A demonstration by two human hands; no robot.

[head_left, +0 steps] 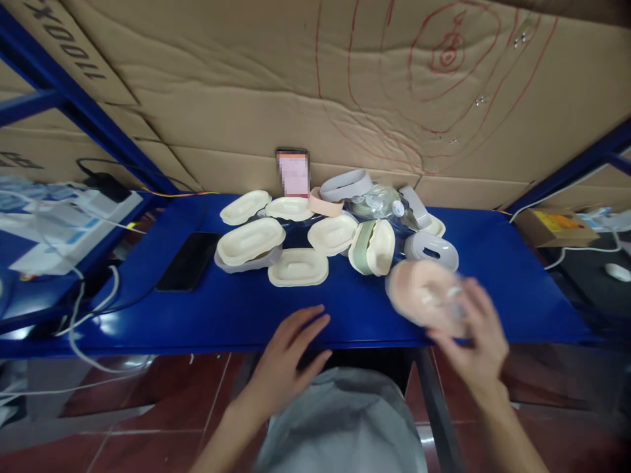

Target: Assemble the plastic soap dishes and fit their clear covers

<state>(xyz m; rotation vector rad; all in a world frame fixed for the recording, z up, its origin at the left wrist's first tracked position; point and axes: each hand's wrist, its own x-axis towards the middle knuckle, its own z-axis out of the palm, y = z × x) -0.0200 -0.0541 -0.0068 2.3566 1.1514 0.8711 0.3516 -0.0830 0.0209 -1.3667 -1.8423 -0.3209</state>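
Pink oval piece (417,292) held in the right grip (476,341), over the right part of the table (507,282).
We find the right grip grasping the piece by its right end, thumb on the near side and fingers beyond; the body extends leftward from the fingers. Blur hides the exact contact, and we cannot tell whether the piece touches the table. It appears just nearer than the grey slotted piece (447,253), overlapping it in view. We record the left grip (283,358) as released, fingers spread, at the near edge, well apart from the pink oval piece.
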